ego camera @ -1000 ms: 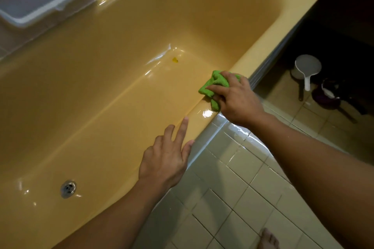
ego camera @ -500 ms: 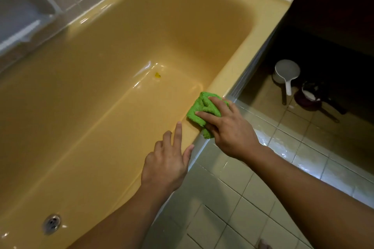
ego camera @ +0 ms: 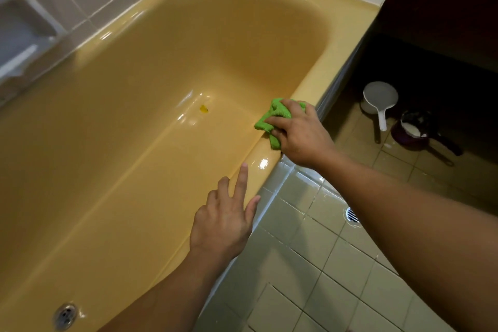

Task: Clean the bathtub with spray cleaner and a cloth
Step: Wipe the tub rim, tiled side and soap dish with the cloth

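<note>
A round metal drain (ego camera: 64,314) sits nearest, in the bottom of a glossy mustard-yellow bathtub (ego camera: 134,170). The left hand (ego camera: 223,221) rests on the tub's near rim, fingers loose, index finger straight, holding nothing. Further along that rim, the right hand (ego camera: 299,135) grips a bunched bright green cloth (ego camera: 272,118), pressing it down. Beyond, a white plastic scoop (ego camera: 380,97) stands on the tiled floor (ego camera: 350,272).

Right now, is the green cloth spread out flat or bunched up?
Bunched up. The green cloth shows crumpled folds in a wad under the right hand, whose fingers curl over it on the bathtub rim.
</note>
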The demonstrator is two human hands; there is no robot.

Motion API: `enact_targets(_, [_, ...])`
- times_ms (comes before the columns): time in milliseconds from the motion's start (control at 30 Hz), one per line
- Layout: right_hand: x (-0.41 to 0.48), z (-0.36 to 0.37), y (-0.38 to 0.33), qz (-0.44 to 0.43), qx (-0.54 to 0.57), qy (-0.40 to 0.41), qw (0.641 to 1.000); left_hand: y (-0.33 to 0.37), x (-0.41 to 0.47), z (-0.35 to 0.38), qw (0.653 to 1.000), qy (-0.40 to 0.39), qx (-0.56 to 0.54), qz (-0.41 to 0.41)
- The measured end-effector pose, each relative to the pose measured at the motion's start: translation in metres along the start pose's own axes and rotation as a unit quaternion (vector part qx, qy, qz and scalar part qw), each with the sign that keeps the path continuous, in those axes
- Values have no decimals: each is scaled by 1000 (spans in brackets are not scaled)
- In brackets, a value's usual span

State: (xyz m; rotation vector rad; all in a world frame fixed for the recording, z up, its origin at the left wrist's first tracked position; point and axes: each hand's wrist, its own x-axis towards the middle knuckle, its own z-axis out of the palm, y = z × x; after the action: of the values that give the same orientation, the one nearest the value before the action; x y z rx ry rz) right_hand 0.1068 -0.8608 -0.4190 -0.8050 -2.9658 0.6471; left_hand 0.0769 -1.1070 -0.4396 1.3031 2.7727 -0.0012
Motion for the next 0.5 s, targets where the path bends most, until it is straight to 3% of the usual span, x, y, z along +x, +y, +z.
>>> enact_targets(133, [9,2,1,18,23,13,999,7,14,1,1000,1,-6,-2])
enact_targets(500, [-32,-1,20,-38,54,-2,998,33,54,-5,1000,-17,-19,-5])
